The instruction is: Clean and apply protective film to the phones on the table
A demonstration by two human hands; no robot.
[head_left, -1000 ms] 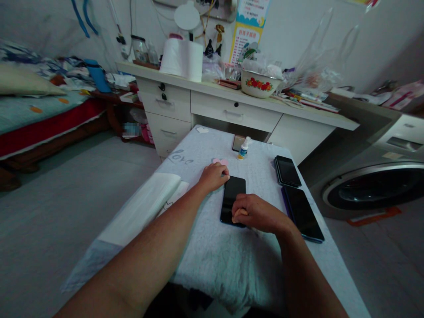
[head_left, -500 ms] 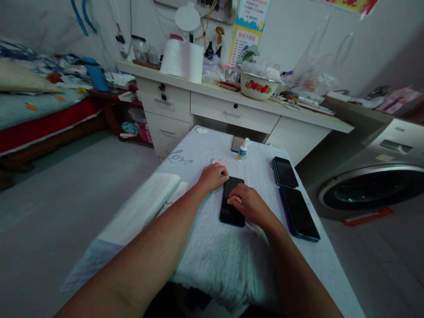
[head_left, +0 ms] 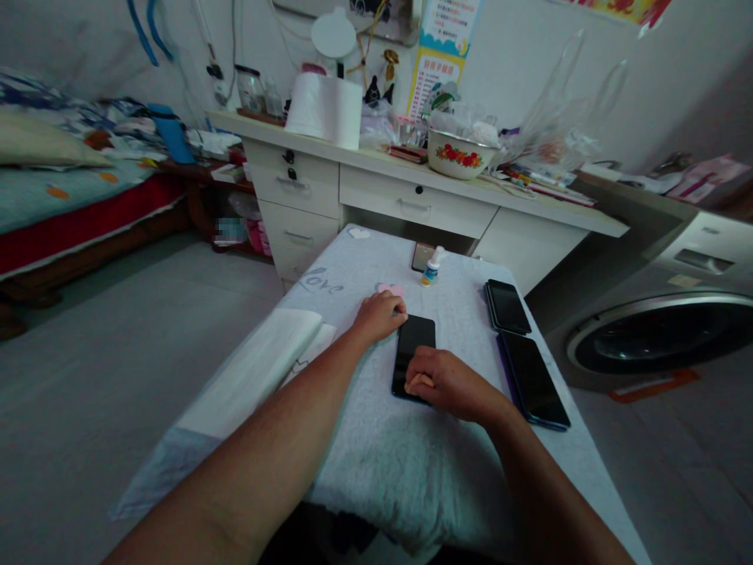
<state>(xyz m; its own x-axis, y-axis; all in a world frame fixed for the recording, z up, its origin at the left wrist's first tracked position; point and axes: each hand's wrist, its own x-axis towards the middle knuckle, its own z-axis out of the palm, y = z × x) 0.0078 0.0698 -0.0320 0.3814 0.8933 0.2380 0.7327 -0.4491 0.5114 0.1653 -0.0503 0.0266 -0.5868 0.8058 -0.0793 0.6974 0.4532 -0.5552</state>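
A black smartphone (head_left: 416,333) lies flat, screen up, on the cloth-covered table (head_left: 358,439). My left hand (head_left: 377,316) is closed at its top left corner, fingers curled against the edge. In my right hand (head_left: 450,382) an orange wiping cloth (head_left: 420,384) is bunched and pressed on the lower part of the screen. That hand hides the phone's lower right side. Beyond the phone stands a small spray bottle (head_left: 431,268) with a white top.
On the right of the table lie two stacks of dark devices, a nearer stack (head_left: 535,380) and a farther stack (head_left: 507,306). Folded white cloth or paper (head_left: 259,369) covers the left side. A white desk (head_left: 412,192) stands behind, a washing machine (head_left: 664,314) at right.
My right hand has slid the orange cloth down the screen toward me, uncovering more of the middle. My left hand and the phone are nearly unchanged.
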